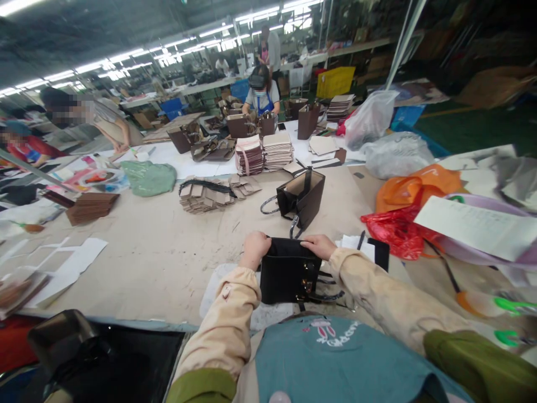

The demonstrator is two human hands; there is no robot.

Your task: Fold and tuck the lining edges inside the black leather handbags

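Observation:
A small black handbag (285,274) with dark straps stands at the table's near edge, right in front of me. My left hand (255,249) is closed on its top left corner. My right hand (319,245) grips its top right rim, fingers curled over the edge. Just beyond stands a second dark bag (302,197), open at the top, with a ring handle on its left side. A black flat piece (380,252) lies to the right of my right hand.
Stacks of brown card pieces (205,196) and taller piles (263,152) lie across the beige table (159,257). Orange and red plastic bags (403,207) and papers (474,226) crowd the right. Other people work at the far side and left. A dark chair (62,341) stands at lower left.

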